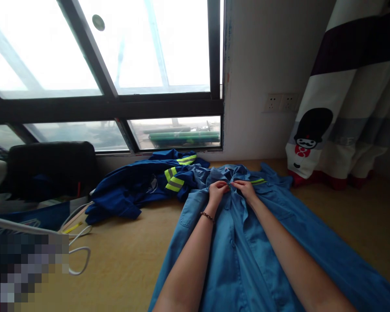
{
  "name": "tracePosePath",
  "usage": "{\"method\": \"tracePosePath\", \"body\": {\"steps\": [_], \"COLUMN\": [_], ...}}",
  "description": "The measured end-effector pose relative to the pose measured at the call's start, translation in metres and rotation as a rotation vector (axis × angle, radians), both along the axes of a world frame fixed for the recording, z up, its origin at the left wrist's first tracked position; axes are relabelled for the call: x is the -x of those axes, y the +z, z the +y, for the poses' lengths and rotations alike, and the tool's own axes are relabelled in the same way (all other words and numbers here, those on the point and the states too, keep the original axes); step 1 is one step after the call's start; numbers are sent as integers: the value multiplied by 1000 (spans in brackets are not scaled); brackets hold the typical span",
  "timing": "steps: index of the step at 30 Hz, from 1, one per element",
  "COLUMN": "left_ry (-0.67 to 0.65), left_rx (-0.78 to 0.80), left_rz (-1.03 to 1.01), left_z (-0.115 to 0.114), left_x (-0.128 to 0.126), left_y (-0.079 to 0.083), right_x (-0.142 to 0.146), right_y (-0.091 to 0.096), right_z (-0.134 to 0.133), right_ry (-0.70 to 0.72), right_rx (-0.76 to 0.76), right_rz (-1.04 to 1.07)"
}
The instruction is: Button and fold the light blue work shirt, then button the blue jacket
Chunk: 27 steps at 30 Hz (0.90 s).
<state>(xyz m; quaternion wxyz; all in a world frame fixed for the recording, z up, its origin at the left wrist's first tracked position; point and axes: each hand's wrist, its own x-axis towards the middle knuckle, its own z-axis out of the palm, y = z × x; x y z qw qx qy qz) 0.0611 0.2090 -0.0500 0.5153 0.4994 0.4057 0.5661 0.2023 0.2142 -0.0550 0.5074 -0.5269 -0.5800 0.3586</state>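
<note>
A light blue work jacket (221, 255) lies spread out, its front facing up and its collar toward the wall. Near the top of its front opening, my left hand (218, 190) pinches one edge of the cloth. My right hand (244, 189) pinches the facing edge, and the fingertips of both hands nearly meet. Whatever small fastening sits between the fingers is too small to make out. A yellow-green strip (258, 181) crosses the jacket beside my right hand. Left of the jacket's collar lies a crumpled dark blue garment (130, 184) with reflective bands.
The tan surface (126, 264) runs up to a wall below a dark-framed window (169, 106). A patterned curtain (338, 125) hangs at the right, near wall sockets (281, 102). A black chair back (52, 167) and a white cable (89, 260) are at the left.
</note>
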Motion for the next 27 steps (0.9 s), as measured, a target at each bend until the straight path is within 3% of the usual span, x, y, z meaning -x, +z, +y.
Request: {"method": "tracePosePath", "body": {"steps": [6, 14, 20, 27], "left_ry": [-12, -3, -16, -79], "left_rx": [32, 41, 10, -69], "left_rz": [-42, -56, -12, 101], "left_z": [2, 5, 7, 11], "left_x": [1, 3, 2, 1], "left_y": [0, -2, -5, -1], "right_x": [1, -1, 5, 22], "right_y": [-2, -1, -2, -5], "right_z": [2, 0, -3, -17], "right_ry": [82, 119, 41, -155], "right_rx": [8, -55, -90, -71], "right_rz": [140, 142, 77, -37]}}
